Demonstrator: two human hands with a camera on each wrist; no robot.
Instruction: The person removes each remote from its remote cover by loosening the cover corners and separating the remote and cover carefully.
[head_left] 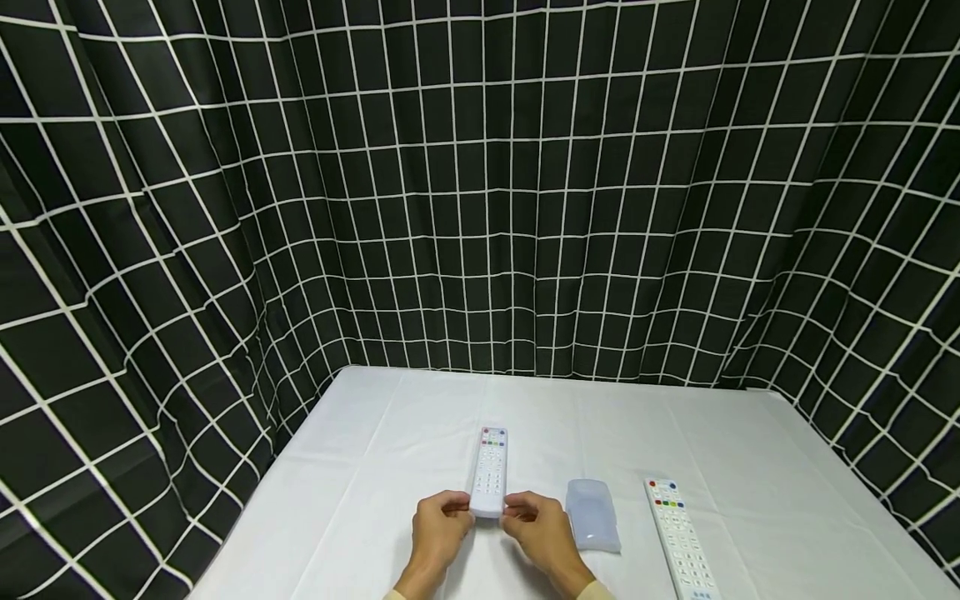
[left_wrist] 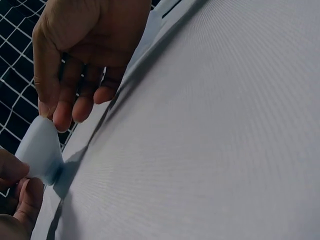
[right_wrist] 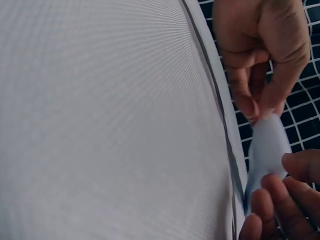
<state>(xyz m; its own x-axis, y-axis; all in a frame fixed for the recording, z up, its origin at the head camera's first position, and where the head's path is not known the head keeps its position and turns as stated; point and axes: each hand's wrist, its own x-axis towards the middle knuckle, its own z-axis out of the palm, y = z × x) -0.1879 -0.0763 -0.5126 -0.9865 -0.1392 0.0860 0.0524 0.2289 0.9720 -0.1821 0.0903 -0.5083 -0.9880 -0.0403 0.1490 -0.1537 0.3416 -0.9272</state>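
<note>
A white remote control point(head_left: 491, 467) with its near end in a pale, translucent sleeve point(head_left: 487, 506) lies between the hands in the head view. My left hand point(head_left: 438, 533) pinches the left side of that near end with thumb and fingertips. On the opposite side my right hand point(head_left: 544, 535) pinches it the same way. The left wrist view shows the rounded sleeve end point(left_wrist: 41, 150) between both hands, the left hand point(left_wrist: 87, 55) above it. In the right wrist view the right hand point(right_wrist: 265, 55) grips the sleeve's tip point(right_wrist: 269, 137); the keys are hidden there.
Right of the right hand, another translucent sleeve point(head_left: 592, 515) lies flat on the white-covered table point(head_left: 360, 475). Farther right is a second white remote control point(head_left: 681, 537), bare, with coloured buttons. A black curtain point(head_left: 495, 208) with a white grid surrounds the table's back and sides.
</note>
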